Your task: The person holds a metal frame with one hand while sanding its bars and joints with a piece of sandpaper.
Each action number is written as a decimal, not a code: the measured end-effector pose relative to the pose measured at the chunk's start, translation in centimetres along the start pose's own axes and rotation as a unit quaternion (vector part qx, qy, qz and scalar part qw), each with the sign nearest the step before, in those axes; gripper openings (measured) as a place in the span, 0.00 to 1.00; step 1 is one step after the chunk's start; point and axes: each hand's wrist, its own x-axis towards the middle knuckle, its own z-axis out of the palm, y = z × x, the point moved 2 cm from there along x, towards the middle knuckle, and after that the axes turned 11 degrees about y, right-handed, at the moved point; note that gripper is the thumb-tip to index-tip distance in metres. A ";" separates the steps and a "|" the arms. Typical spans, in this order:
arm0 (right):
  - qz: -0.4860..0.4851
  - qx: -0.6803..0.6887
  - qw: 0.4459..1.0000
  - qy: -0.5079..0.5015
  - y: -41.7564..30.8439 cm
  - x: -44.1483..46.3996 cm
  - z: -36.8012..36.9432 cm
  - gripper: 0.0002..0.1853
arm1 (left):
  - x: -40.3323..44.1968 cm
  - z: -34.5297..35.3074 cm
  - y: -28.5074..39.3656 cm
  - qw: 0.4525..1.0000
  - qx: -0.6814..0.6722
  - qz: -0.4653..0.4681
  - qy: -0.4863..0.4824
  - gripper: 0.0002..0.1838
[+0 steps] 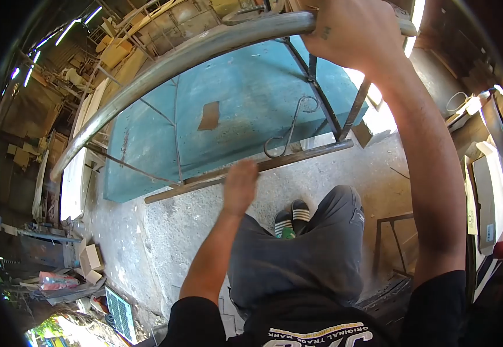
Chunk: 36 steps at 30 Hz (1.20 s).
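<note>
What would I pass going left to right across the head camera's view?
Open cardboard box, blue gridded panel, brown patch on the blue-green surface, left hand, right hand gripping a curved metal pipe, long pale box.

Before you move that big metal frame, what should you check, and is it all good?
1. Right hand around the thick curved pipe: ok.
2. Left hand gripping the lower bar: cannot tell, it's blurry.
3. Striped shoes out from under the lower bar: ok.
4. Gloves on: not ok, both hands are bare.
5. Curly metal piece firmly fixed: cannot tell.
</note>
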 end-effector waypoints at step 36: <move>0.002 0.011 1.000 0.024 0.1 0.3 0.5 0.07 | -0.2 -5.3 0.7 0.960 0.199 -0.160 -0.113 0.26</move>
